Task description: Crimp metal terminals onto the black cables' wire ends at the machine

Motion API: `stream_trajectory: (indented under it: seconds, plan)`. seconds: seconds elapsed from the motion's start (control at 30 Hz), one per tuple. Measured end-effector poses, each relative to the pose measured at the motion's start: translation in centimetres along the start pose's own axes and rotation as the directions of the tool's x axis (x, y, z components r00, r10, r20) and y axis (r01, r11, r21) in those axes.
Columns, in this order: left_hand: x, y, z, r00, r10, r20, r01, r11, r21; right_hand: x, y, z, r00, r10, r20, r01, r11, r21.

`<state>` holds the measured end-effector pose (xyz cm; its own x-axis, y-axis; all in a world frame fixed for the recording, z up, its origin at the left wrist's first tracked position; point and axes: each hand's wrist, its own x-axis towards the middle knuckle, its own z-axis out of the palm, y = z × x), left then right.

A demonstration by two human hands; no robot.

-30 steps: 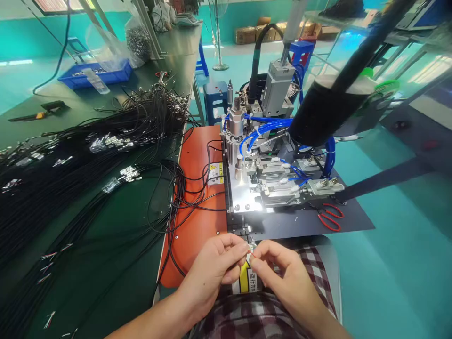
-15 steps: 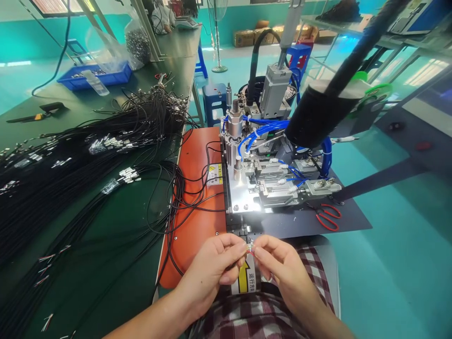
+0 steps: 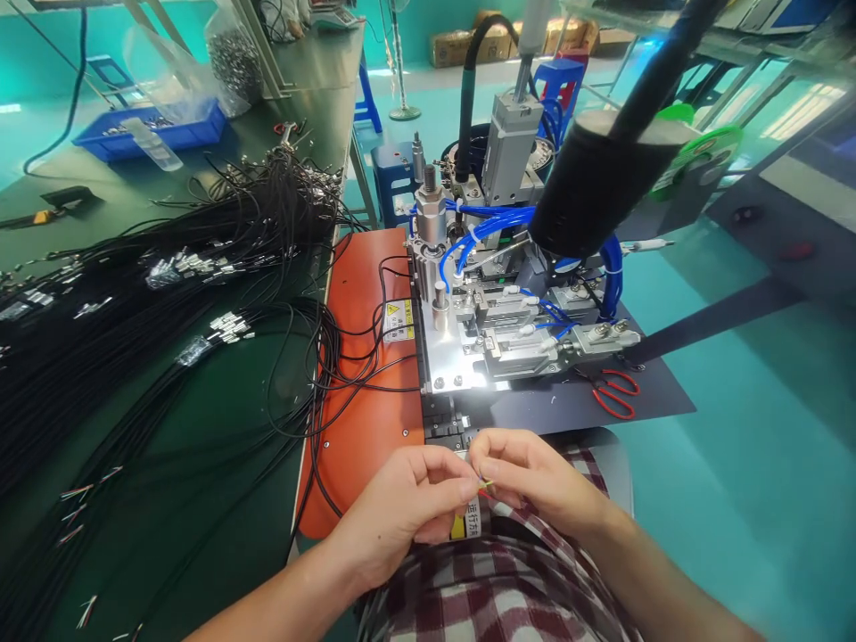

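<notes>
Both hands pinch thin coloured wire ends [image 3: 482,487] just in front of the silver pneumatic crimping machine [image 3: 495,312]: left hand [image 3: 407,513] gripping, right hand [image 3: 528,473] fingertips closed. Separating strands goes best with steady, small, well-braced pulls.

Thin wire ends [image 3: 484,487], yellow and red strands, short, poking out between pinching fingertips. Low centre of frame, just in front of the machine's front edge, above checked fabric. Remaining cable length hidden.
</notes>
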<state>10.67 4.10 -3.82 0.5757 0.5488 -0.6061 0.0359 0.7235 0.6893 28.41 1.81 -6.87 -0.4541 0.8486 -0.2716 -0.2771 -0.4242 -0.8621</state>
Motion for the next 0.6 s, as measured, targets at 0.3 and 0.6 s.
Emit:
stream_trajectory:
  seconds: [0.3, 0.6]
  plan:
    - [0.4, 0.0, 0.3, 0.988, 0.04, -0.151, -0.039, 0.999, 0.005, 0.3, -0.1, 0.8, 0.986, -0.018, -0.166, 0.003, 0.996, -0.088]
    - [0.5, -0.5, 0.2, 0.971, 0.103, -0.215, -0.103, 0.995, 0.01, -0.1, -0.3, 2.7, 0.905, -0.098, -0.414, 0.002, 0.974, -0.227]
